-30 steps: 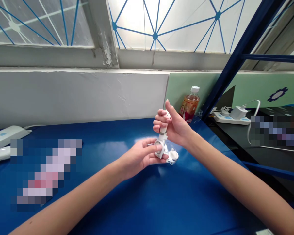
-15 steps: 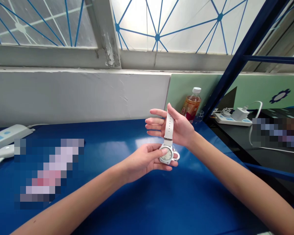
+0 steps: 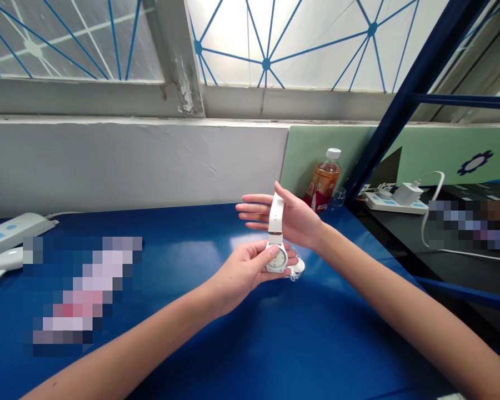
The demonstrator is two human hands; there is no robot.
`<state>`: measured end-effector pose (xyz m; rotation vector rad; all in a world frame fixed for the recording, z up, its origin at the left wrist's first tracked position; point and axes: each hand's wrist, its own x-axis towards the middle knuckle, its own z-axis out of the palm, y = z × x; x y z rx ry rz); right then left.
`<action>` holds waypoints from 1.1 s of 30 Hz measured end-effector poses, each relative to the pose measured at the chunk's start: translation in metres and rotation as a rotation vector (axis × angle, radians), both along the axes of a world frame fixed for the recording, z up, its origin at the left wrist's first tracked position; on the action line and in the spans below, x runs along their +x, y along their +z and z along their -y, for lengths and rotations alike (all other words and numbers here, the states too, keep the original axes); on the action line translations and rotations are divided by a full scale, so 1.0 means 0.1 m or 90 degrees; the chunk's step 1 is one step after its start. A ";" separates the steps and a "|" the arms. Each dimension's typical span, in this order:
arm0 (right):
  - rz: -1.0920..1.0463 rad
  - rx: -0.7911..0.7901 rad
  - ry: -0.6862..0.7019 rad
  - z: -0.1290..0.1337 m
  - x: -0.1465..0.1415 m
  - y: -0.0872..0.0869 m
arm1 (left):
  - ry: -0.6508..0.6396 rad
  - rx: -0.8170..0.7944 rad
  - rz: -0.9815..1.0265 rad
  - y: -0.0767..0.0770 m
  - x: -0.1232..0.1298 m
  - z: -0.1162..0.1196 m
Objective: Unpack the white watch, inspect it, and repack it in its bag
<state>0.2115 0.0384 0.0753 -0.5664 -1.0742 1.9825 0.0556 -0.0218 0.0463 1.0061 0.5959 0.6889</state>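
Observation:
A white wristwatch [image 3: 280, 260] with a round pale dial is held in my left hand [image 3: 242, 273], the thumb pressed on its face and the fingers underneath. Its white strap [image 3: 276, 214] stands upward along the palm side of my right hand [image 3: 300, 223], its top end against the thumb. That hand is open, with fingers stretched out to the left. Just behind my left fingers, a small white object with a shiny part [image 3: 298, 269] shows above the blue table [image 3: 241, 344]; its kind is unclear.
A drink bottle [image 3: 324, 180] with a white cap stands at the wall, beside a small clear item [image 3: 339, 196]. Power strips lie at the left [image 3: 14, 230] and right [image 3: 394, 202]. A pixelated patch covers something on the left. A blue metal frame [image 3: 400, 114] rises at the right.
Both hands have shifted slightly left together with the watch. More of the small white object behind the left hand shows now. The right fingers are straighter.

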 end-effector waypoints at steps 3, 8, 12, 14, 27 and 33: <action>0.005 -0.019 -0.007 0.00 -0.01 0.00 | 0.031 -0.009 -0.006 0.00 -0.01 -0.02; -0.012 0.018 0.026 -0.01 0.01 -0.04 | 0.042 -0.046 -0.006 -0.02 -0.01 -0.04; -0.020 0.040 0.064 0.00 0.03 -0.03 | 0.030 -0.063 -0.023 -0.02 0.00 -0.03; -0.022 0.040 0.076 0.02 0.03 -0.02 | 0.014 -0.056 -0.051 -0.01 -0.01 -0.02; -0.017 0.025 0.067 0.04 0.01 0.02 | -0.047 -0.138 0.063 0.03 -0.01 -0.01; -0.025 0.028 0.063 0.05 0.02 0.02 | -0.071 -0.190 0.095 0.02 -0.04 -0.03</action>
